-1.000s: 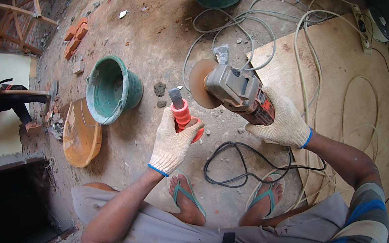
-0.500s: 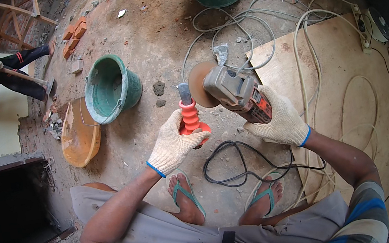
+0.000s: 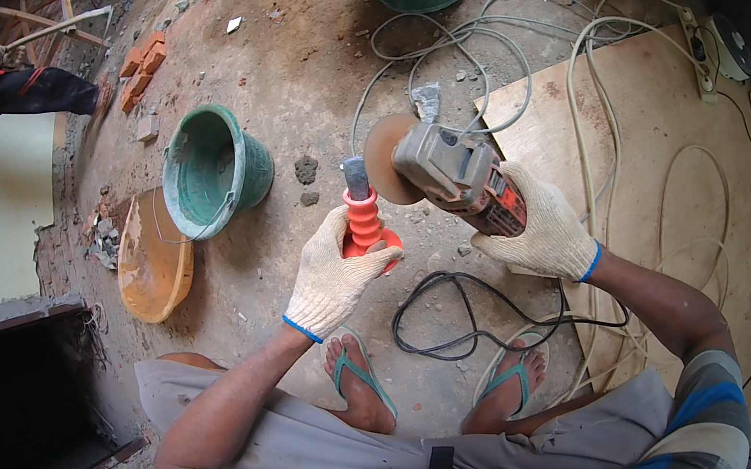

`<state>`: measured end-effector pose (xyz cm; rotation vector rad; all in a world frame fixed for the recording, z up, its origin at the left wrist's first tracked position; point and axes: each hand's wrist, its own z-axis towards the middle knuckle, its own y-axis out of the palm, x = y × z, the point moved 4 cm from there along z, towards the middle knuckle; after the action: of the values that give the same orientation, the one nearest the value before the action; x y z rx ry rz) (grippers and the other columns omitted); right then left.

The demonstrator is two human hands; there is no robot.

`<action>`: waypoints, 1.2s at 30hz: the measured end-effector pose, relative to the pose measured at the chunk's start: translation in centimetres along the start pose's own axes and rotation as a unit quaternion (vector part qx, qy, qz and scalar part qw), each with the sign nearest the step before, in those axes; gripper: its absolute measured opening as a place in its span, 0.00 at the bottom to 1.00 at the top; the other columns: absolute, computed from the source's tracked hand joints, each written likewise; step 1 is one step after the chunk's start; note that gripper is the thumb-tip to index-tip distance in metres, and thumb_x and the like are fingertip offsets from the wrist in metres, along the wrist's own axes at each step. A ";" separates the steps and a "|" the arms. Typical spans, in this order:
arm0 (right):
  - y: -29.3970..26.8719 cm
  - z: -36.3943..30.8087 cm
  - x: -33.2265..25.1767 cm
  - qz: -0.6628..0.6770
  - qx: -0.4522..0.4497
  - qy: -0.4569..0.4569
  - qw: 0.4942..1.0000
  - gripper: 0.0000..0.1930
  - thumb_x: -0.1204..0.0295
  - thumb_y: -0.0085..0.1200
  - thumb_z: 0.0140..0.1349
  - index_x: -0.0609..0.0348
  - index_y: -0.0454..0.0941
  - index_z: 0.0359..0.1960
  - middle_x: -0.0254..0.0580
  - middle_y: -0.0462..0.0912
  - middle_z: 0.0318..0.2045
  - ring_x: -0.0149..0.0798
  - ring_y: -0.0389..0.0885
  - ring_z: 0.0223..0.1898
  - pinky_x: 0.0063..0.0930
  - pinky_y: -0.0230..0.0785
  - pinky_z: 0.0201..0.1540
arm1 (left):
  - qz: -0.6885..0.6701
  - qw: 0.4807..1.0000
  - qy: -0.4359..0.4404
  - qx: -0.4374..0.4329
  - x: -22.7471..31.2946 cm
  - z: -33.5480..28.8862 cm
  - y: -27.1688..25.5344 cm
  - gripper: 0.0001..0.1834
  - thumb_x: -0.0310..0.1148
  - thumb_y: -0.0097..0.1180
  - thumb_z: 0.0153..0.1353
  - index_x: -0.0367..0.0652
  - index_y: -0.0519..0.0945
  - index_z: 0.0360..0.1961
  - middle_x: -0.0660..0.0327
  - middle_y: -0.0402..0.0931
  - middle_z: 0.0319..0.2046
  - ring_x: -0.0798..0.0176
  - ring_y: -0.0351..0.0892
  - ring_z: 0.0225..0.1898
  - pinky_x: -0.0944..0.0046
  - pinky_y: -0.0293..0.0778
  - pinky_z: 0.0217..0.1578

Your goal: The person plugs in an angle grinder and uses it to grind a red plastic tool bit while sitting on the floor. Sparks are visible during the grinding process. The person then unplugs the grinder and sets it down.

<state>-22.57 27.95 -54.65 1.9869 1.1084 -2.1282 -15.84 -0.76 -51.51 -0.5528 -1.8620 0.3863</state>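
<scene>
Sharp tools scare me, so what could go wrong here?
The grinder's disc is very close to the left hand's chisel, so a slip might cut that glove. A dropped tool could hurt the bare toes below. The black cord loops near the feet, so it might trip someone.

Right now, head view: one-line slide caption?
White-gloved left hand holds a red-handled metal chisel near the round brown disc of a grey angle grinder in the right hand.
</scene>
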 end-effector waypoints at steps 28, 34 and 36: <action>0.0 0.4 -0.9 0.014 -0.008 -0.004 1.000 0.43 0.55 0.81 0.55 0.60 0.72 0.67 0.56 0.87 0.53 0.54 0.89 0.53 0.43 0.81 0.58 | 0.093 0.994 0.032 0.049 0.5 -0.3 0.0 0.29 0.39 0.76 0.65 0.37 0.78 0.61 0.53 0.85 0.50 0.61 0.85 0.51 0.58 0.80 0.57; -0.1 0.4 -1.3 0.012 -0.012 0.002 1.000 0.42 0.56 0.81 0.55 0.60 0.72 0.67 0.56 0.87 0.53 0.53 0.89 0.54 0.43 0.80 0.58 | 0.085 0.994 0.034 0.056 0.5 -0.4 0.1 0.29 0.38 0.75 0.65 0.37 0.78 0.62 0.53 0.85 0.50 0.61 0.86 0.52 0.57 0.80 0.57; 0.0 0.4 -1.4 0.015 -0.006 -0.008 1.000 0.42 0.56 0.81 0.55 0.60 0.72 0.66 0.56 0.87 0.53 0.53 0.89 0.53 0.43 0.80 0.58 | 0.085 0.994 0.039 0.063 0.4 -0.4 0.1 0.29 0.37 0.75 0.65 0.37 0.78 0.62 0.53 0.85 0.50 0.61 0.86 0.52 0.57 0.81 0.57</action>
<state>-22.69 27.16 -53.46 1.9638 1.0790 -2.1139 -15.55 -0.50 -51.12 -0.6325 -1.7073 0.5823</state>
